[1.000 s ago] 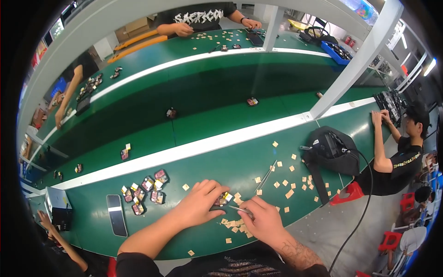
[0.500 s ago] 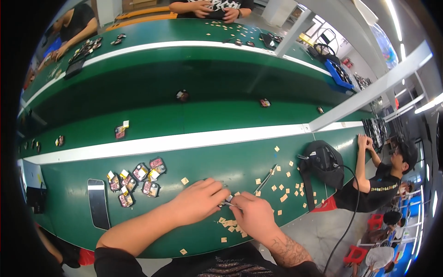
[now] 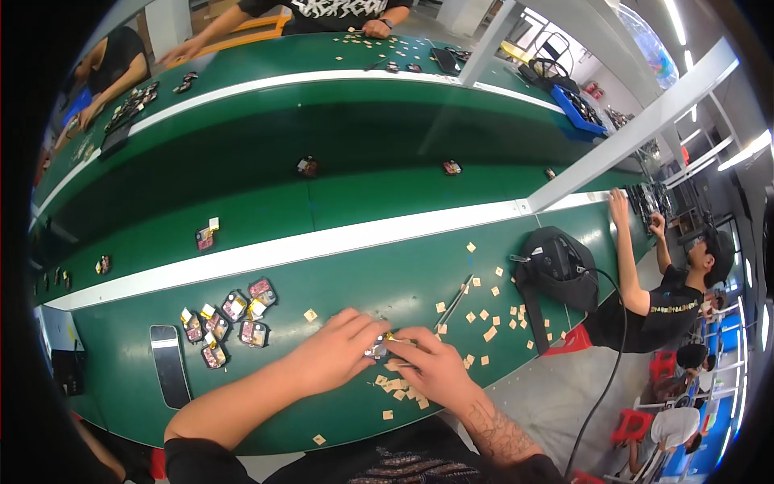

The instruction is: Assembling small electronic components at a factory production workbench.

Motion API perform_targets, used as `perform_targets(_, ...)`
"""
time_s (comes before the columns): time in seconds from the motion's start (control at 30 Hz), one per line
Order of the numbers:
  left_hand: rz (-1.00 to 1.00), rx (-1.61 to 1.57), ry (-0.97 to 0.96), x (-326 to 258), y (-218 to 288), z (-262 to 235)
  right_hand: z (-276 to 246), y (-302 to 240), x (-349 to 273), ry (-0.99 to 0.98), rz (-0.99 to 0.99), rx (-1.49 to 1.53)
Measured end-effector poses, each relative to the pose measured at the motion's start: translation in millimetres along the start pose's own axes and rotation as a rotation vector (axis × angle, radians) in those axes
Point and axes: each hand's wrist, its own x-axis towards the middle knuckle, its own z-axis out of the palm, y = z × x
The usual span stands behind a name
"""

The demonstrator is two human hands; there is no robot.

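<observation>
Over the near part of the green bench, my left hand (image 3: 343, 348) is closed around the edge of a small electronic module (image 3: 376, 349) with silver, yellow and dark parts. My right hand (image 3: 431, 365) meets it from the other side, its fingers pressed on the module; they partly cover it. Just below my hands lies a loose heap of small tan square pieces (image 3: 397, 387). A pair of metal tweezers (image 3: 455, 302) rests beyond my right hand. Left of my hands sits a group of similar dark-cased modules (image 3: 234, 306) with yellow and white tabs.
A phone (image 3: 168, 367) lies at the left. More tan squares (image 3: 490, 333) are scattered at right, beside a black bag (image 3: 555, 270) with a cable. A white rail (image 3: 322, 234) borders a green channel carrying several modules. Co-workers sit across and at right (image 3: 677, 310).
The module between my hands now shows more of its face, and my right fingers have shifted on it. The person across has stretched an arm leftward; the right co-worker's hands have moved apart.
</observation>
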Motion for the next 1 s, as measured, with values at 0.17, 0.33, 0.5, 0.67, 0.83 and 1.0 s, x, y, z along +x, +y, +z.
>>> perform_targets(0.17,0.017,-0.038,0.006,2,1,-2,-7,8,1,-0.004,-0.081,-0.124)
perform_targets(0.33,0.029,-0.061,0.01,1,-3,-6,-11,8,9,-0.045,-0.248,-0.187)
perform_targets(0.5,0.078,0.002,-0.024,2,-5,-3,-5,13,7,-0.001,-0.159,-0.017)
perform_targets(0.67,0.164,0.186,-0.017,-2,-5,0,-4,10,7,-0.002,-0.034,0.091)
perform_targets(0.83,0.209,0.351,-0.001,-2,-5,3,-19,5,9,-0.099,0.086,0.247)
perform_targets(1.0,0.239,0.371,-0.018,0,-2,2,-15,1,6,-0.061,0.099,0.271)
